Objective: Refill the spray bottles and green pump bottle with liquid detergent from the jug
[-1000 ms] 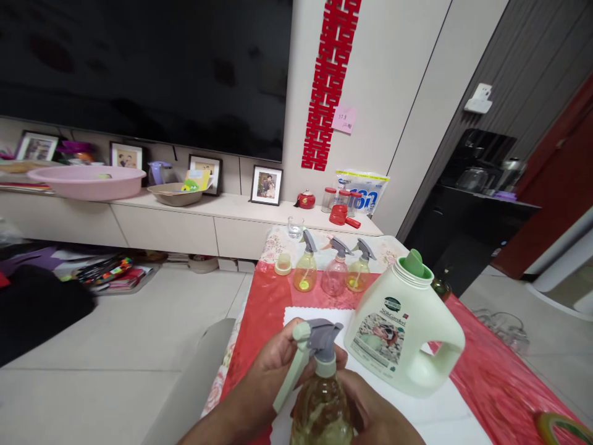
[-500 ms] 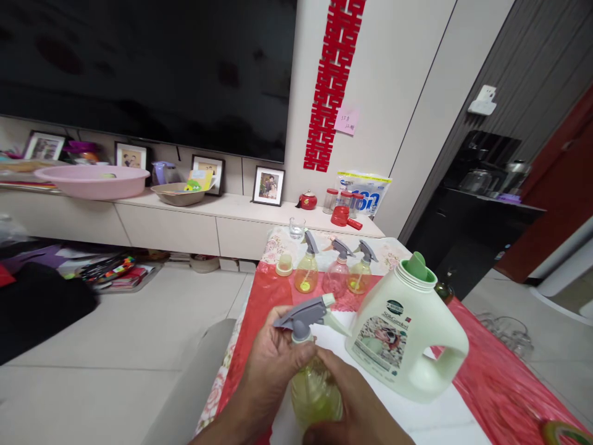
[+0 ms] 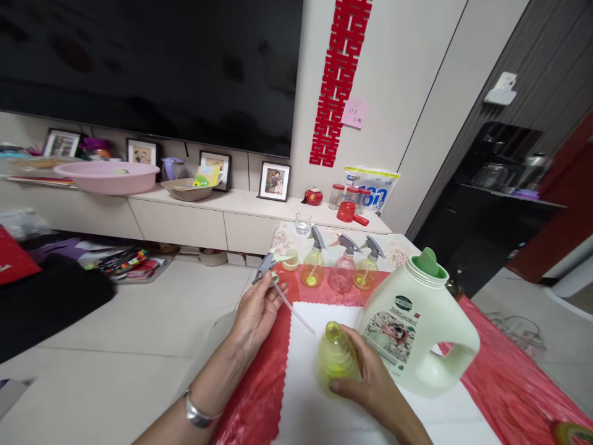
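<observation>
Over my feed I'm seeing the left hand (image 3: 256, 311) pinching the spray head (image 3: 265, 267), now lifted off, its tube (image 3: 296, 314) hanging free, while the right hand (image 3: 370, 380) is gripping the newly opened yellow bottle (image 3: 334, 358) over the white mat (image 3: 299, 371).

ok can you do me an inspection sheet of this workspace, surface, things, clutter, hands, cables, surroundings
Surface: shiny red cover, with a scalloped white mat on it
Job's things: yellow bottle, neck open; spray head with tube, off the bottle; pale green jug with a green piece in its mouth
Clutter: three spray bottles upright in a row; glass at the far end
Hands: left hand holds the spray head; right hand grips the yellow bottle
Cables: short dark line under the television, possibly a cord
Surroundings: low cabinet bearing a pink basin and framed photos
</observation>
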A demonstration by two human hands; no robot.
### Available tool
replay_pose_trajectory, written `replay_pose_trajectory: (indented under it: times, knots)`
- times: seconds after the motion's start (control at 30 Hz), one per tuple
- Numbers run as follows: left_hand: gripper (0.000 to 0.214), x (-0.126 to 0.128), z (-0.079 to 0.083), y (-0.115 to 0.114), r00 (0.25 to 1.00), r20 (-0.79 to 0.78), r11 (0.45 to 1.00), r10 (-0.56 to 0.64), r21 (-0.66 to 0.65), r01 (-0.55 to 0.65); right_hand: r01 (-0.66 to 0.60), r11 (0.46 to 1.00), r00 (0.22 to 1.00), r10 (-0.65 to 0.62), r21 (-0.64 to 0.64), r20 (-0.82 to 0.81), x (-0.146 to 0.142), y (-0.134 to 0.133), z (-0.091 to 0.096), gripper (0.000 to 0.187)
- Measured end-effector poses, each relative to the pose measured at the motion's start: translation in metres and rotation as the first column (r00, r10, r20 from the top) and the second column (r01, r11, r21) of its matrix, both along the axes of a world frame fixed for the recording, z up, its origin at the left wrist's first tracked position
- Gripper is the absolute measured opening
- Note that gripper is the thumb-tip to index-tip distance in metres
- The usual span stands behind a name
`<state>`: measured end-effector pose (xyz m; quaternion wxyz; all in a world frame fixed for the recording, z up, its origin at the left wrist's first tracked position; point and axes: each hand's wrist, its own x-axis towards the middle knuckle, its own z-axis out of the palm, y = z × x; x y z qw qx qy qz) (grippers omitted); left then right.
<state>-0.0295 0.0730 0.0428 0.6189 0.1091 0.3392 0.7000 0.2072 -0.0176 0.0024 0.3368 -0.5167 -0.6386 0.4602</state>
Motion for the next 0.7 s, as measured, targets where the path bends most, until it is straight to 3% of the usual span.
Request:
replay_pose_trajectory:
  times: [0.1,0.17,0.3,0.47,0.7]
  knots:
    - [0.020,0.007,-0.014,0.007,0.988,-0.124,0.995,-0.094,-0.031,0.091,-0.001,1.000,0.980,0.005,0.019,-0.198,0.004,0.005,-0.014,0.092]
    - [0.028,0.014,-0.023,0.011,0.958,-0.233,0.985,-0.170,-0.045,0.164,-0.006,1.000,0.979,0.009,0.019,-0.205,0.006,0.005,-0.017,0.094]
    - [0.035,0.028,-0.038,0.021,0.892,-0.385,0.971,-0.236,-0.073,0.226,-0.004,1.000,1.000,0.003,0.020,0.007,0.013,0.001,-0.008,0.090]
    - [0.030,0.035,-0.055,0.029,0.832,-0.509,0.975,-0.222,-0.095,0.203,0.055,0.997,0.957,-0.066,0.046,0.283,0.016,-0.007,0.013,0.094]
    - [0.043,0.026,-0.068,0.026,0.765,-0.628,0.989,-0.146,-0.119,0.092,0.061,0.997,0.906,-0.078,0.053,0.416,0.021,-0.019,0.023,0.090]
